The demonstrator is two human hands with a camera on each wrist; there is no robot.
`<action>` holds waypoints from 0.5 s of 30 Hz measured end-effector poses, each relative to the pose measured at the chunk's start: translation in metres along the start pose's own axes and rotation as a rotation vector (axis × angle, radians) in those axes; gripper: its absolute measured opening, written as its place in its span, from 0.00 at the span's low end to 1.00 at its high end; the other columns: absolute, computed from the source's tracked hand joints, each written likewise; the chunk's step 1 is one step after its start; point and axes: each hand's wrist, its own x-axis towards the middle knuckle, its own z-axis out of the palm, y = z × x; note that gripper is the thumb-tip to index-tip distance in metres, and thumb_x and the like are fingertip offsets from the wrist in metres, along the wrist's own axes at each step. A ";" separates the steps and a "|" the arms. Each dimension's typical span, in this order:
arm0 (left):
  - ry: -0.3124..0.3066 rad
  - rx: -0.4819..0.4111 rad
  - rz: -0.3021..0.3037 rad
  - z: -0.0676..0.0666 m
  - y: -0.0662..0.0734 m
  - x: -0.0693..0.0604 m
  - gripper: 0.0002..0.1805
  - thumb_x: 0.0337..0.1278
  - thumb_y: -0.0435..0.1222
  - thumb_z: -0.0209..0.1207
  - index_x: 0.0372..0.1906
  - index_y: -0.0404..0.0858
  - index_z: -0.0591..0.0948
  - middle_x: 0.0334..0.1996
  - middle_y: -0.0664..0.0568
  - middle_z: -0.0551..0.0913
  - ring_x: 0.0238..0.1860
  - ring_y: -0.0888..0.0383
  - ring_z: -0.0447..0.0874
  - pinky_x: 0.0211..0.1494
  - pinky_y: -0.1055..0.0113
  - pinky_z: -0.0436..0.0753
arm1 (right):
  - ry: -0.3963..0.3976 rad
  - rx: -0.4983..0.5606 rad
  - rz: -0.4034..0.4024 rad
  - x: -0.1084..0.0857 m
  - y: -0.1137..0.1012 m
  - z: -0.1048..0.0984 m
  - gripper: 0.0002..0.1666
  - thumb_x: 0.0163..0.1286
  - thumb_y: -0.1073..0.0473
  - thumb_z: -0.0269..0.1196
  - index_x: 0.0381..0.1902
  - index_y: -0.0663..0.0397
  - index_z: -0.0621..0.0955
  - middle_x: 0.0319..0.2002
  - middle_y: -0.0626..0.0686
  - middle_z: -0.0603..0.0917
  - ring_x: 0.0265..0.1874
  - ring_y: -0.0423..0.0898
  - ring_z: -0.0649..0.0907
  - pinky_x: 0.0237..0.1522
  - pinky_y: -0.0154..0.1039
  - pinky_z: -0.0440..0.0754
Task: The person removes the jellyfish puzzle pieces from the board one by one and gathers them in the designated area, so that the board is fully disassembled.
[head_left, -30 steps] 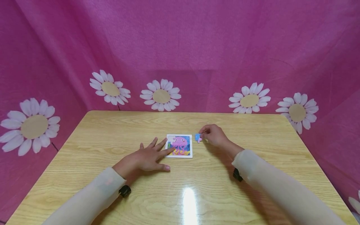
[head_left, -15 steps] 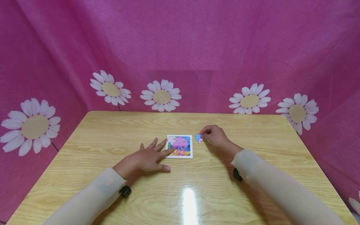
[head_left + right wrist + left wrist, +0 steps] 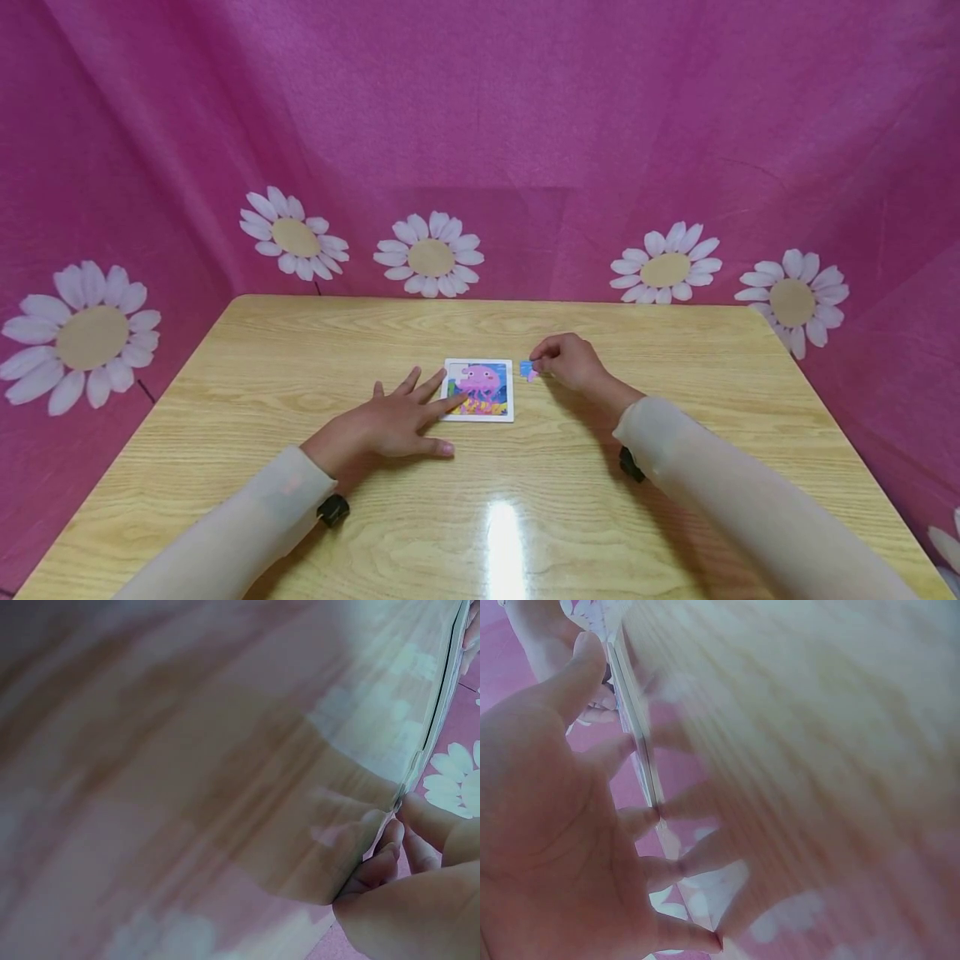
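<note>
A small square jigsaw puzzle (image 3: 491, 379) with a white border shows a pink jellyfish over yellow and blue. Its upper left corner has a bare white gap. My left hand (image 3: 393, 421) lies with spread fingers at its left edge, the index finger reaching over the picture; in the left wrist view the left hand (image 3: 577, 817) has its fingertips down on the tabletop. Just right of the puzzle, my right hand (image 3: 573, 362) pinches a blue and pink puzzle piece (image 3: 527, 367) at the table surface. In the right wrist view the right hand's curled fingers (image 3: 431, 825) hide most of the piece.
The wooden table (image 3: 360, 333) has a glossy surface with a bright reflection near its front. A pink curtain (image 3: 480, 108) with white daisies hangs behind the table and along both sides. Each wrist carries a black device (image 3: 332, 509).
The puzzle piece has turned slightly back and forth in my right fingers and shifted a little left. My left hand and the puzzle have stayed in place.
</note>
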 end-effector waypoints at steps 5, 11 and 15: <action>0.000 0.005 0.000 0.001 0.000 0.000 0.46 0.63 0.71 0.54 0.82 0.68 0.52 0.85 0.51 0.38 0.83 0.38 0.29 0.69 0.19 0.40 | -0.005 0.017 0.009 0.001 0.000 0.000 0.05 0.71 0.66 0.67 0.41 0.60 0.89 0.39 0.55 0.88 0.40 0.47 0.78 0.42 0.38 0.74; 0.000 0.008 -0.002 0.000 -0.001 0.000 0.46 0.62 0.71 0.54 0.82 0.68 0.52 0.85 0.52 0.38 0.83 0.38 0.28 0.69 0.19 0.39 | -0.038 0.075 0.042 0.001 -0.001 -0.004 0.05 0.72 0.66 0.66 0.42 0.61 0.88 0.42 0.56 0.89 0.36 0.45 0.77 0.35 0.35 0.75; 0.000 0.008 -0.001 0.000 -0.001 0.000 0.46 0.62 0.71 0.54 0.82 0.68 0.52 0.85 0.52 0.38 0.83 0.38 0.28 0.69 0.19 0.39 | -0.046 0.094 0.026 0.001 -0.004 -0.006 0.07 0.72 0.68 0.66 0.44 0.63 0.88 0.40 0.57 0.88 0.32 0.44 0.76 0.32 0.35 0.75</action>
